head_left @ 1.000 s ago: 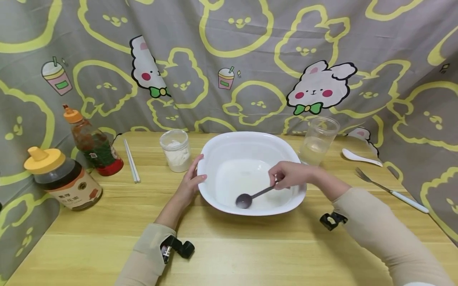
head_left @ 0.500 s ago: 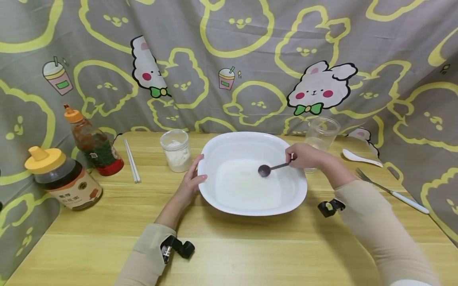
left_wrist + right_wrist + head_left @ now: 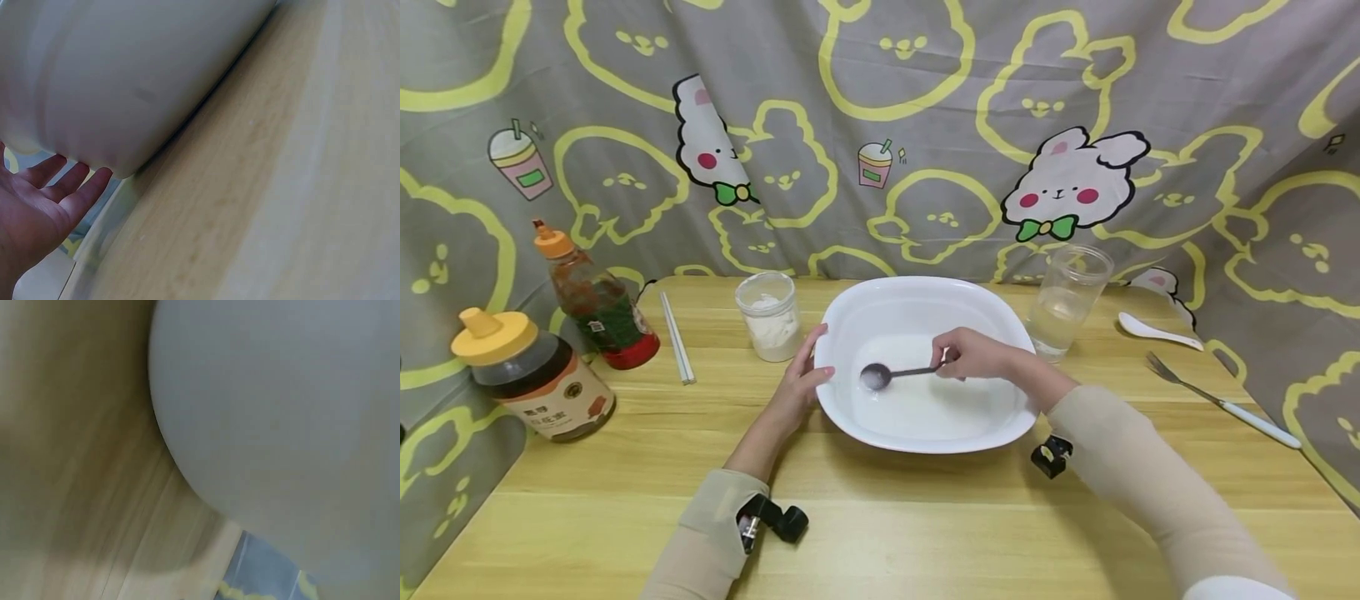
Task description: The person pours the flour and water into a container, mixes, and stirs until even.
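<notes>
A white basin (image 3: 925, 444) with thin whitish liquid in its bottom stands mid-table. At its left rim, my left hand (image 3: 793, 387) steadies it, thumb over the edge and fingers on the outside. The left wrist view shows those fingertips (image 3: 100, 178) against the outer wall. My right hand (image 3: 973, 354) pinches the handle of a dark, round-bowled measuring spoon (image 3: 876, 377). The spoon's head is low over the liquid on the basin's left side. In the right wrist view, the basin's outer wall (image 3: 269, 425) fills much of the picture and the hand is hidden.
A jar of white powder (image 3: 771, 321) stands left of the basin; a cup of clear liquid (image 3: 1060, 312) is behind right. Chopsticks (image 3: 677, 337), a sauce bottle (image 3: 598, 304) and a honey jar (image 3: 542, 383) are at left. A white spoon (image 3: 1157, 331) and fork (image 3: 1225, 404) lie right.
The measuring spoon has swept from the basin's near side to the right, then across to the left, my right hand moving with it. My left hand stays at the rim.
</notes>
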Demonstrator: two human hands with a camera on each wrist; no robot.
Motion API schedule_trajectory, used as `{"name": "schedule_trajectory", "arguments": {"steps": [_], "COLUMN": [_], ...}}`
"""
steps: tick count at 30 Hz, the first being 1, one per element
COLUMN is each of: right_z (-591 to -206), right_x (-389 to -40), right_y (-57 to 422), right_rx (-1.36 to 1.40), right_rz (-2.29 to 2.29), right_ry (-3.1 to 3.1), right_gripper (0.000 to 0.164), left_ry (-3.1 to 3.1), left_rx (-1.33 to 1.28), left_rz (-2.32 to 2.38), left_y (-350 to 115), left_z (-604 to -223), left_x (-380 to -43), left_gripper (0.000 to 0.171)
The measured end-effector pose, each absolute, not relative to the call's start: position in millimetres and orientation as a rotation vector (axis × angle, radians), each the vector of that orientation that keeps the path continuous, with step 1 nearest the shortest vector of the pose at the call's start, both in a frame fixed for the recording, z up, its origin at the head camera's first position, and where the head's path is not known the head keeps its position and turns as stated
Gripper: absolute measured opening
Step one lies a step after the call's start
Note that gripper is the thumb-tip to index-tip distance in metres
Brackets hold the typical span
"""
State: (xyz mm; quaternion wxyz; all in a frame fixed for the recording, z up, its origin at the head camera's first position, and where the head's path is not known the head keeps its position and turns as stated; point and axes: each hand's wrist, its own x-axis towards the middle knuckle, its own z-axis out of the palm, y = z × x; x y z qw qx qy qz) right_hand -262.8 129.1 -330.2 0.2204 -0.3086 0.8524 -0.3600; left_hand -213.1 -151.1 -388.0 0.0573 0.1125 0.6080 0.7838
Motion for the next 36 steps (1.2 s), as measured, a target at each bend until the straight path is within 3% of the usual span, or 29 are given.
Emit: {"name": "schedule_trajectory", "arguments": {"steps": [11,21,30,36], "right_z": [-302,-283,-304,-326], "right_x": [-241,-259,-279,-274], "right_y": [166,200,168,137], "right_rx": [-1.089,-0.860,-0.837,-0.835], "right_rz": [-0.681,-0.506,-0.657,-0.928], "right_ry": [2.344,2.680,2.774,2.523], "right_gripper": [0.014,0.014,0.008,0.005], "left_ry": [1.862,1.857,1.851,1.851], "left_rx": [0.317,0.329,0.329,0.335], "left_rz": [2.368,2.369,2.369,2.370], "left_y": [-153,-150,-151,-151], "left_z": [-386,-387,-387,-387], "left_x": [-213,-213,-213,-212], "left_gripper": [0.066,0.066,0.065,0.066]}}
